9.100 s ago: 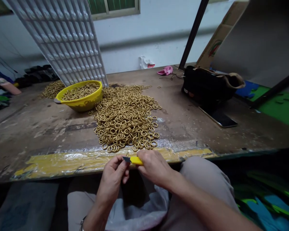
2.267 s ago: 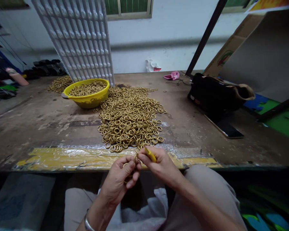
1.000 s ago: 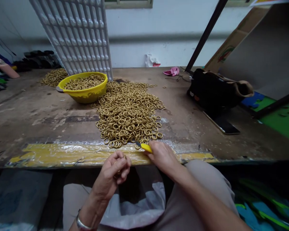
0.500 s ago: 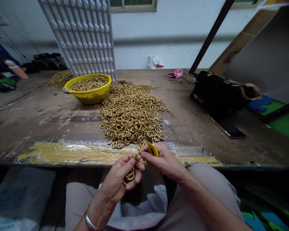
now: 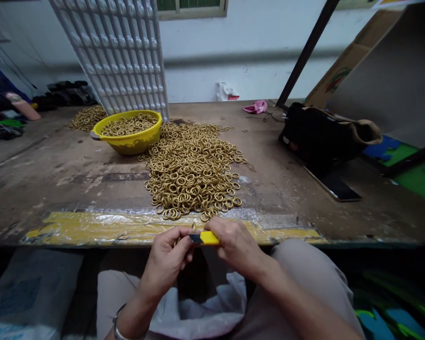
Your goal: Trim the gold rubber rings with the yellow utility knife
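Observation:
My right hand [image 5: 230, 238] is closed around a yellow utility knife [image 5: 209, 238], whose dark front end points left toward my left thumb. In my left hand [image 5: 170, 250] I pinch a gold-coloured ring [image 5: 193, 226], held upright against the knife's front end. Other rings in that palm are mostly hidden by my fingers. Just beyond both hands spreads a heap of gold rings [image 5: 191, 174] on the worktable [image 5: 92, 184]. Below my hands, an open whitish sack [image 5: 198, 321] sits between my knees, its inside dark.
A yellow basin [image 5: 131, 143] full of rings stands left of the heap, before a ribbed translucent panel [image 5: 116, 56]. A smaller ring pile [image 5: 88, 117] lies behind it. To the right are a black bag [image 5: 311, 137], a phone [image 5: 340, 188] and a pink cloth [image 5: 257, 107].
The knife has swung from pointing up and away to lying level, its front end now at the ring by my left thumb. My left hand has turned, hiding the rings in its palm.

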Available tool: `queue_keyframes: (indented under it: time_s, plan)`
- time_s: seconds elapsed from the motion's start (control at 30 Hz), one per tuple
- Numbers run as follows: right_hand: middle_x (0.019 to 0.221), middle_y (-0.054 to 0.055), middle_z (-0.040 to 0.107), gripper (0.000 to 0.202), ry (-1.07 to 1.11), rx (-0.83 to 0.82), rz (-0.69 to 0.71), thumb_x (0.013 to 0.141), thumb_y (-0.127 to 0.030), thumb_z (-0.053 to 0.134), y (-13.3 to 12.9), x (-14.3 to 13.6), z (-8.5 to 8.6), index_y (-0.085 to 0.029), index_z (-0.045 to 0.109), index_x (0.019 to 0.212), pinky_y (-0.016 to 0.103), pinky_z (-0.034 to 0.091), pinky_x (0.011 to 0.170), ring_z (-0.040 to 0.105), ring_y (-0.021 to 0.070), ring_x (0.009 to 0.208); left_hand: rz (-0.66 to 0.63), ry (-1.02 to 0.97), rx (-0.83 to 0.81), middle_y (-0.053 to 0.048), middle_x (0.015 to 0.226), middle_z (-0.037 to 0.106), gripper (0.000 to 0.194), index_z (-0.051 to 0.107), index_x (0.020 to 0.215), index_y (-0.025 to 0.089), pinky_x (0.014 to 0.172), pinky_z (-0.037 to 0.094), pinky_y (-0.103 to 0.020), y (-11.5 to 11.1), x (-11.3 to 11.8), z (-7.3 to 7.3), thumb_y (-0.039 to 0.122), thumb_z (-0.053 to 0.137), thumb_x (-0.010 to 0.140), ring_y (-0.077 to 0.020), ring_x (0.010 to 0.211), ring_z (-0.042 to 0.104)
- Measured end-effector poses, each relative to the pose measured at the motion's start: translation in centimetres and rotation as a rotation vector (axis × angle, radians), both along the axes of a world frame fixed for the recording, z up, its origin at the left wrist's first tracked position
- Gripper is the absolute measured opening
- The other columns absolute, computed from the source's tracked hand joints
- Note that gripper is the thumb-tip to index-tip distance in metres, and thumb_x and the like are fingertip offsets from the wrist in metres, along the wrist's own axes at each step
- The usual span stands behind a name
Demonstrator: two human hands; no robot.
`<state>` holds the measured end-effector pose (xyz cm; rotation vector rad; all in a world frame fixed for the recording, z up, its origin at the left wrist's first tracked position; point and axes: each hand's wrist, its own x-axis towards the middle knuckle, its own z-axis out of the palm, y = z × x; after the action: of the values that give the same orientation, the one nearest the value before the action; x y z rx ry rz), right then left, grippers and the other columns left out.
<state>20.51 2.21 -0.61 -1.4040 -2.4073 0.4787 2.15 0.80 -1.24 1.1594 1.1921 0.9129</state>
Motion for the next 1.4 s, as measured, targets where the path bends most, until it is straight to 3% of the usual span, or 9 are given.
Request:
queue_keyframes:
  time_s: [0.23, 0.4, 0.6, 0.73, 0.87, 1.0, 1.17, 1.27, 1.4]
  plan:
    - [0.086, 0.005, 0.064, 0.021, -0.186, 0.026, -0.122, 0.079, -0.005, 0.044, 0.2, -0.4, 0.7, -0.018, 0.057, 0.090, 0.026, 0.030, 0.061, 0.056, 0.0161, 0.073, -0.095, 0.119, 0.090, 0.002, 0.051, 0.052, 0.023, 0.064, 0.071, 0.016, 0.040, 0.030, -0.017, 0.0, 0.0, 1.4, 0.033, 0.057, 0.084, -0.0073, 0.042, 0.041]
    - [0.077, 0.008, 0.066, 0.016, -0.293, 0.017, -0.565, 0.082, -0.009, 0.045, 2.3, 2.0, 1.2, -0.016, 0.059, 0.086, 0.027, 0.028, 0.057, 0.057, 0.0172, 0.066, -0.113, 0.094, 0.151, -0.001, 0.062, 0.055, 0.016, 0.064, 0.072, 0.015, 0.045, 0.034, -0.018, -1.4, -0.3, 2.6, 0.028, 0.062, 0.082, -0.0079, 0.050, 0.046]
    - [0.083, 0.004, 0.064, 0.011, -0.108, -0.006, -0.338, 0.085, -0.023, 0.052, 2.7, 1.2, -0.1, -0.018, 0.058, 0.077, 0.024, 0.032, 0.062, 0.057, 0.0153, 0.073, -0.047, -0.293, -0.115, 0.001, 0.058, 0.050, 0.032, 0.056, 0.068, 0.014, 0.035, 0.018, -0.015, -0.6, -0.3, 0.5, 0.042, 0.059, 0.083, -0.0037, 0.041, 0.033]
    - [0.089, 0.006, 0.063, 0.006, -0.225, 0.014, -0.363, 0.084, -0.020, 0.053, 3.0, -0.4, -0.7, -0.018, 0.058, 0.087, 0.026, 0.033, 0.063, 0.057, 0.0168, 0.076, 0.061, -0.501, -0.179, 0.002, 0.064, 0.055, 0.020, 0.053, 0.084, 0.017, 0.034, 0.021, -0.013, 0.2, -0.3, -0.3, 0.035, 0.063, 0.080, -0.0040, 0.041, 0.038]
    - [0.084, 0.007, 0.062, 0.007, -0.214, -0.023, -0.378, 0.083, -0.015, 0.051, 3.8, -0.1, -0.8, -0.017, 0.058, 0.081, 0.026, 0.033, 0.064, 0.056, 0.0165, 0.075, 0.041, -0.630, -0.258, -0.003, 0.070, 0.058, 0.027, 0.057, 0.097, 0.015, 0.033, 0.026, -0.013, 0.5, -0.5, -0.3, 0.036, 0.061, 0.080, -0.0082, 0.048, 0.048]
    - [0.066, 0.001, 0.055, 0.019, 0.255, -0.150, -0.394, 0.082, -0.025, 0.052, 3.7, 0.2, -0.3, -0.017, 0.052, 0.065, 0.024, 0.032, 0.055, 0.047, 0.0117, 0.060, 0.017, -0.543, -0.258, 0.000, 0.063, 0.056, 0.027, 0.052, 0.072, 0.015, 0.031, 0.022, -0.011, 0.7, -0.3, -0.7, 0.038, 0.064, 0.078, -0.0062, 0.045, 0.046]
    - [0.065, -0.003, 0.057, 0.029, 1.109, -0.898, -0.310, 0.072, -0.042, 0.065, 2.4, -0.6, 0.6, -0.018, 0.048, 0.076, 0.019, 0.023, 0.038, 0.032, 0.0041, 0.040, 0.103, -0.182, -0.014, 0.001, 0.066, 0.062, 0.025, 0.056, 0.096, 0.018, 0.040, 0.037, -0.015, 0.2, 1.4, -0.7, 0.029, 0.068, 0.077, -0.0083, 0.047, 0.052]
    - [0.055, -0.006, 0.049, 0.035, 1.280, -1.115, -0.296, 0.064, -0.038, 0.074, 1.7, -1.0, 0.4, -0.018, 0.047, 0.073, 0.016, 0.021, 0.036, 0.031, 0.0029, 0.039, 0.127, -0.091, 0.116, -0.001, 0.077, 0.066, 0.022, 0.061, 0.096, 0.018, 0.052, 0.046, -0.020, -0.1, 2.3, -0.5, 0.024, 0.069, 0.076, -0.0095, 0.053, 0.056]
    - [0.048, -0.010, 0.036, 0.036, 1.319, -1.204, -0.266, 0.065, -0.036, 0.074, 1.3, -1.0, 0.1, -0.018, 0.043, 0.067, 0.014, 0.021, 0.035, 0.028, 0.0020, 0.038, 0.106, -0.035, 0.093, -0.001, 0.071, 0.066, 0.015, 0.065, 0.087, 0.016, 0.047, 0.041, -0.019, 0.0, 2.5, -0.4, 0.025, 0.069, 0.075, -0.0092, 0.049, 0.054]
